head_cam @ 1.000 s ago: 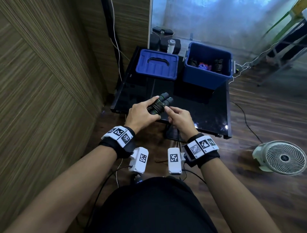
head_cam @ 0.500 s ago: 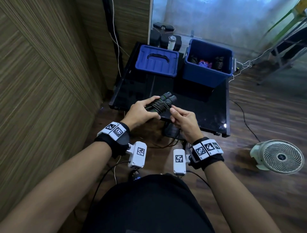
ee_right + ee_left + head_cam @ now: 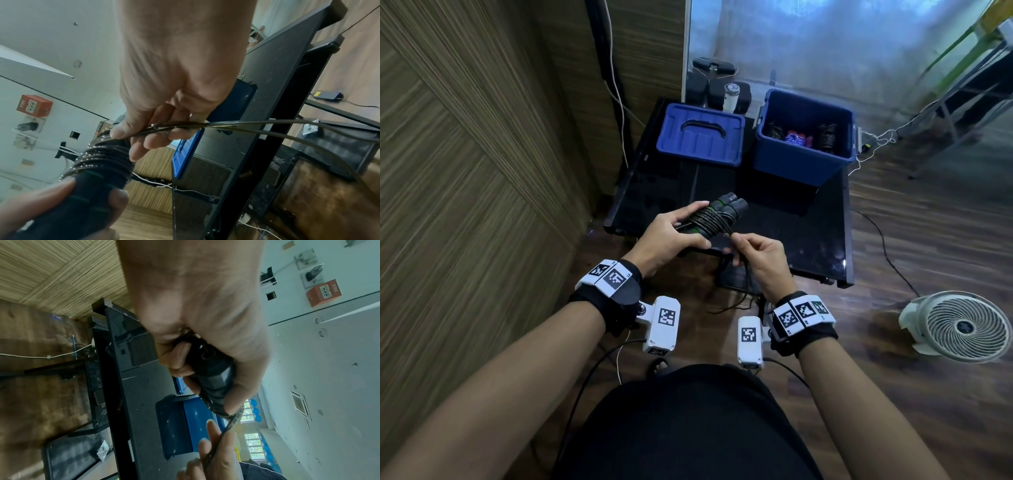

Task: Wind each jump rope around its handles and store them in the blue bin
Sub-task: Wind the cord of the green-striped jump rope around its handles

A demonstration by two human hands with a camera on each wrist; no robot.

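My left hand (image 3: 671, 236) grips the two black jump-rope handles (image 3: 717, 214) side by side, with rope coiled round their middle; the handles (image 3: 213, 379) fill the palm in the left wrist view. Just right of them my right hand (image 3: 760, 253) pinches the loose black rope (image 3: 744, 281) between thumb and fingers; the rope (image 3: 246, 125) runs doubled through the fingers and hangs to the floor. The coils (image 3: 102, 155) sit close to the fingertips. The open blue bin (image 3: 803, 161) stands at the table's far right with several wound ropes inside.
The blue lid (image 3: 700, 137) lies left of the bin on the black table (image 3: 815, 240). A white fan (image 3: 959, 325) stands on the wooden floor at right. A wood-panelled wall (image 3: 465, 171) runs along the left. Cables trail on the floor.
My right hand has drawn back down and to the right, pulling the rope away from the bundle. The left hand keeps its hold on the handles.
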